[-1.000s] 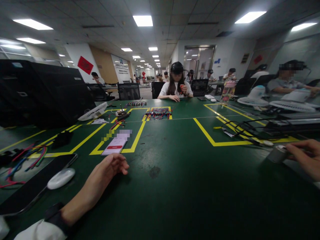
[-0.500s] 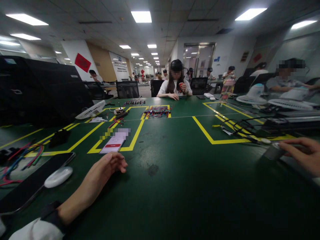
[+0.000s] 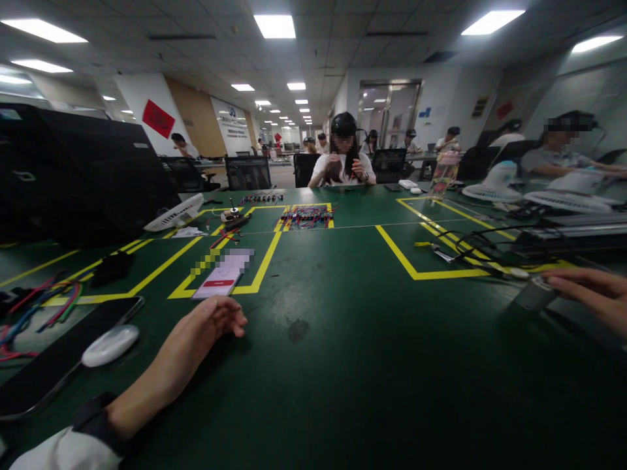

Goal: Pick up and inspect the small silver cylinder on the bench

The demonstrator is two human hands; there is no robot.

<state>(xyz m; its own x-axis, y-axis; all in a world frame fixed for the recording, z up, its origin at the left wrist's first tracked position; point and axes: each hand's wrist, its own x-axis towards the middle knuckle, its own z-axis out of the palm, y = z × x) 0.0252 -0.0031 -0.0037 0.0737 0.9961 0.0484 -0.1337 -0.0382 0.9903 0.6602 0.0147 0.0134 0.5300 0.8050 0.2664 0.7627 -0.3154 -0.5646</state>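
My left hand (image 3: 206, 326) rests on the green table (image 3: 343, 326), fingers loosely curled with nothing visible in them, just below a phone with a lit screen (image 3: 218, 284). My right hand (image 3: 592, 297) reaches in from the right edge and its fingertips pinch a small grey cylinder (image 3: 533, 295) lying on the table. A dark wristband shows above my white left sleeve.
A white oval case (image 3: 110, 344) and a black phone (image 3: 53, 365) lie at left, with coloured wires (image 3: 44, 303) beyond. Yellow tape boxes mark the table. Cables (image 3: 480, 248) and fans (image 3: 494, 189) sit at right. A person (image 3: 343, 160) sits opposite; others work behind.
The view tilted slightly upward, so everything sits a little lower-left. My right hand stretched its fingers out along the cylinder. My left hand stayed where it was.
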